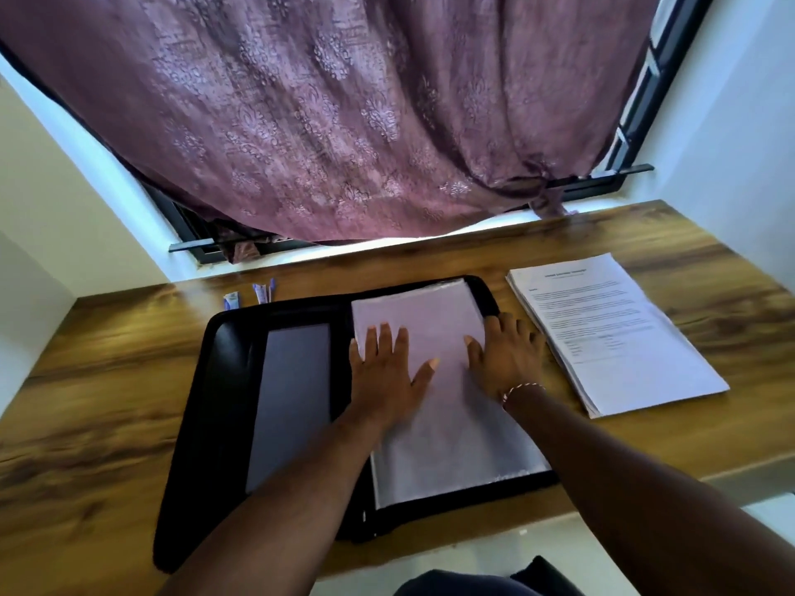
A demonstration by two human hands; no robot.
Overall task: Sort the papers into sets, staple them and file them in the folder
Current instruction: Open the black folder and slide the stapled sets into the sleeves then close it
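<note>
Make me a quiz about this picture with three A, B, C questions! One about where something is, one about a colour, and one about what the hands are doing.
1. Where is the stack of printed papers, compared with the black folder?
A. On its right, on the desk
B. Inside it
C. On its left

2. What colour is the curtain?
A. Green
B. Purple
C. Yellow

3. What are the left hand and the right hand doing?
A. Lying flat on the white sheets in the folder
B. Squeezing a stapler
C. Holding a pen each

Answers:
1 A, the stack lies on bare wood beside the folder's right edge.
2 B, the patterned cloth over the window is purple.
3 A, the fingers are straight and spread on the sheets, and they hold nothing.
</note>
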